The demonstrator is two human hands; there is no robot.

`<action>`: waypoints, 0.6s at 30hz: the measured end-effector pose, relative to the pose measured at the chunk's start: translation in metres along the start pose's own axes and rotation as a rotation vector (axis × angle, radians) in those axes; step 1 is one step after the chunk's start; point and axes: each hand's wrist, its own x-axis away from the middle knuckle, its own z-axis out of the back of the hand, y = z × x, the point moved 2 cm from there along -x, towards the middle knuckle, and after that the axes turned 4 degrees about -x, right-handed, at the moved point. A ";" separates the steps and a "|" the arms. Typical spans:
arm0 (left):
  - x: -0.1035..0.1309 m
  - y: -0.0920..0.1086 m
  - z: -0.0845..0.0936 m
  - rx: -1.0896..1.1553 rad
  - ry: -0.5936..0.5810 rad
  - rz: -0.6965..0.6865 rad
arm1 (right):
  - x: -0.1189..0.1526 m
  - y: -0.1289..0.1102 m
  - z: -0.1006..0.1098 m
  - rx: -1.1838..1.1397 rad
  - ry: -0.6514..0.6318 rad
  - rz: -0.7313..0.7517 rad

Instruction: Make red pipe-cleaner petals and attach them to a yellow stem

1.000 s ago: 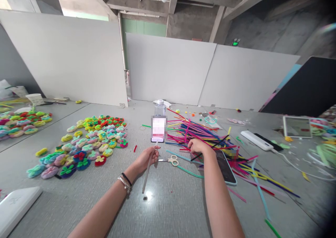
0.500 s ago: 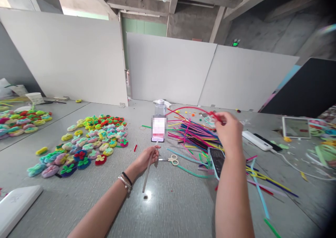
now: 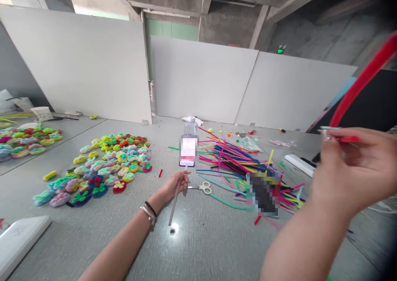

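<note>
My right hand (image 3: 356, 169) is raised close to the camera at the right, its thumb and fingers pinched on a red pipe cleaner (image 3: 361, 84). The pipe cleaner curves up and out past the right edge; a short red end shows between the fingers. Resting low over the table, my left hand (image 3: 176, 186) has its fingers closed around a thin grey stick (image 3: 173, 210) that slants toward me. Beside its fingertips lie scissors with cream handles (image 3: 205, 187). A lit phone (image 3: 187, 150), partly blurred out, stands just beyond this hand.
Loose pipe cleaners of many colours (image 3: 231, 159) lie right of centre, with a blurred dark device (image 3: 263, 194) on them. Fuzzy flower shapes (image 3: 114, 161) are heaped at the left. A clear bottle (image 3: 190, 126) stands behind the phone. A white box (image 3: 25, 241) sits front left.
My right hand has moved right and toward the camera, pulling the red pipe cleaner away from the pile and up. My left hand has stayed in place.
</note>
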 end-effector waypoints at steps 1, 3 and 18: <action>-0.001 0.000 0.000 0.002 -0.001 0.000 | 0.000 -0.001 -0.001 -0.046 0.019 0.003; -0.002 -0.001 0.001 0.003 -0.001 0.003 | 0.003 0.005 -0.008 -0.103 -0.037 -0.044; 0.000 -0.003 0.000 -0.029 -0.026 -0.042 | 0.034 0.046 -0.045 0.077 -0.792 -0.219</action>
